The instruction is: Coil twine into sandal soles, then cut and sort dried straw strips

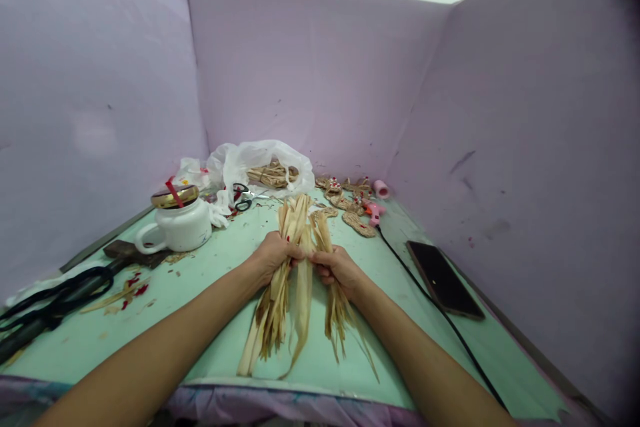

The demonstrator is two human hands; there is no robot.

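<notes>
Right below the lens, I see both forearms reaching forward over the pale green tabletop (150,327). The left hand (273,257) is closed around a thick bundle of dried husk strips (277,310), gripping it near the middle. The strips stick up past the knuckles and fan out toward me below the hand. The right hand (341,270) sits just beside the left one, and the fingers nearly meet. It is clenched on a thinner bunch of strips (336,310) whose frayed ends trail toward the table's near edge.

To the right of the right hand a dark phone (444,279) lies flat, with a black cable (465,347) running alongside it. Well to the left of the left hand lie large black shears (55,300) among red scraps. Beyond them stands a white mug (177,230) with a gold lid.

Past the hands I make out small scissors (243,200), flat woven pieces (357,223) and a pink glue gun (374,211). Farthest off, a clear plastic bag (255,157) holding more husk rests against the lilac partition (310,80).
</notes>
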